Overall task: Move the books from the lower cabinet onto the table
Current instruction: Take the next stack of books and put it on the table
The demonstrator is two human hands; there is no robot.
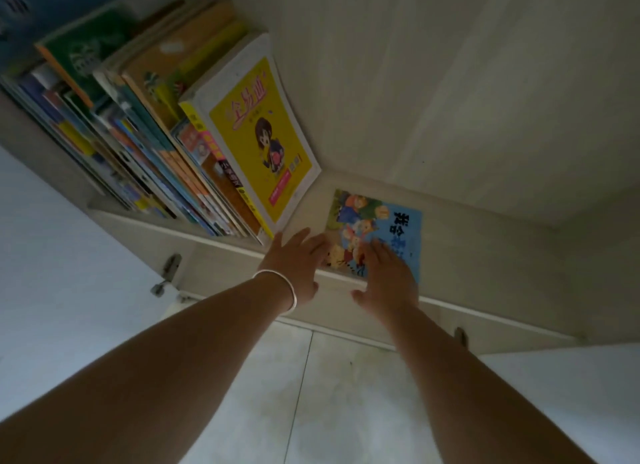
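Observation:
A thin blue picture book (398, 221) lies flat on the floor of the lower cabinet (485, 242), near its front edge. My right hand (388, 276) lies on the book's near part with fingers spread. My left hand (298, 259), a silver bangle on its wrist, reaches with straight fingers to the book's left edge. To the left, a row of upright books (145, 145) leans in the cabinet. The nearest of them is a thick book with a yellow cover (256, 134).
Both white cabinet doors stand open, the left one (52, 273) and the right one (571, 394), with hinges at the frame. A pale tiled floor (311, 394) lies under my arms. The cabinet's right half beyond the blue book holds nothing else.

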